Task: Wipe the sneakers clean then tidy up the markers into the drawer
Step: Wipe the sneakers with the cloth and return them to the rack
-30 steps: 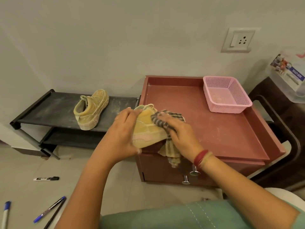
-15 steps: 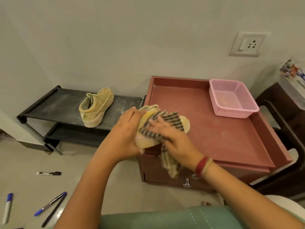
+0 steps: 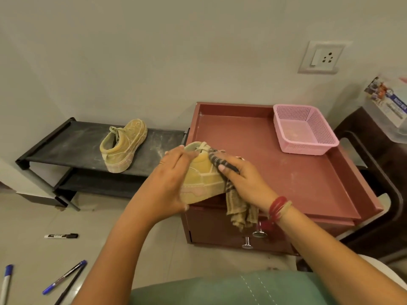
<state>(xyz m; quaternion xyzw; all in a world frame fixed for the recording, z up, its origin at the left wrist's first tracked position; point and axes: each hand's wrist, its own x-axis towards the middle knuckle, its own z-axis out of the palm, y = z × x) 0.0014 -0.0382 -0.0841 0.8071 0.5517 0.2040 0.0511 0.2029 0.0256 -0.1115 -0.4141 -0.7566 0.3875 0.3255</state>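
Cloth [image 3: 222,165] moved heelward | left hand [image 3: 169,183] grips sneaker [image 3: 202,179] | right hand [image 3: 244,181] pinches cloth | labels unreadable

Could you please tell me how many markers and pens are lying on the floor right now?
4: a black marker near the rack, a blue-capped marker at the left edge, and a blue pen beside a dark pen. Others may lie outside the frame.

Both hands wipe sneaker [image 3: 203,179] (checked cloth [image 3: 239,208]).
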